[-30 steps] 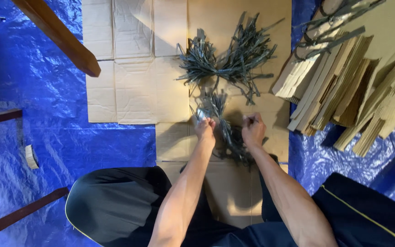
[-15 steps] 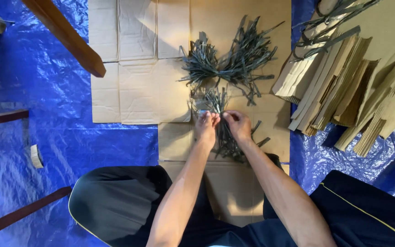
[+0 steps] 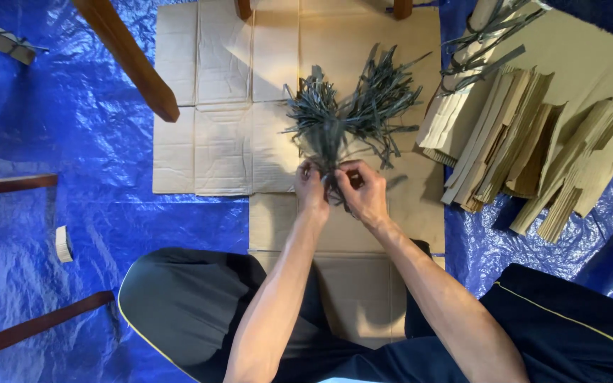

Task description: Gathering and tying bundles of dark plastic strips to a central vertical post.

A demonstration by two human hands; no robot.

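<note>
Left hand (image 3: 311, 186) & right hand (image 3: 363, 193), both grips pinching near end of grey strip bundle (image 3: 328, 135) fanning far. Tan folded cardboard stacks (image 3: 526, 152) right, on blue tarp (image 3: 72, 142).

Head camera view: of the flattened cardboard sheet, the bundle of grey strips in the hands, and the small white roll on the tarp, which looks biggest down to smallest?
1. Flattened cardboard sheet, by far the largest.
2. Bundle of grey strips, held by both hands.
3. Small white roll, the smallest.
</note>
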